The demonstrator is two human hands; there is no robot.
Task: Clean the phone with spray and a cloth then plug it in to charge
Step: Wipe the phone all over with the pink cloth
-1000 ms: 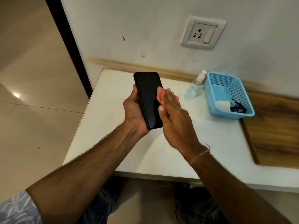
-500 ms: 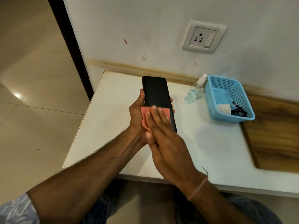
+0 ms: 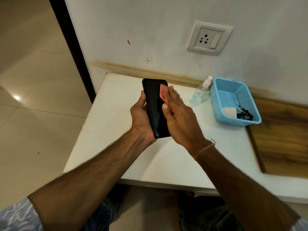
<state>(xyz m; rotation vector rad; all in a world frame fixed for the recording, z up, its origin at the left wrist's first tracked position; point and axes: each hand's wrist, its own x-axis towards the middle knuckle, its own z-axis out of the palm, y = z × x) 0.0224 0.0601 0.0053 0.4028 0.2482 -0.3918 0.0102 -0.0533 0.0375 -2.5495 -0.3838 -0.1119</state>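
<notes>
mid-frame, my left hand [image 3: 141, 120] is gripping the one phone [image 3: 154, 104] over the bench [image 3: 116, 130]; my right hand [image 3: 180, 117], held flat, is pressing one pink cloth [image 3: 162, 91], mostly hidden, onto it. one spray bottle [image 3: 201, 92] is sitting upper right.

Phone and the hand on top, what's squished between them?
A pink cloth lies between the right hand and the phone, pressed on its screen, in the head view.

Soft warm indoor light, glare on the floor tiles [image 3: 16, 98], slight blur on the right hand [image 3: 180, 119]
</notes>
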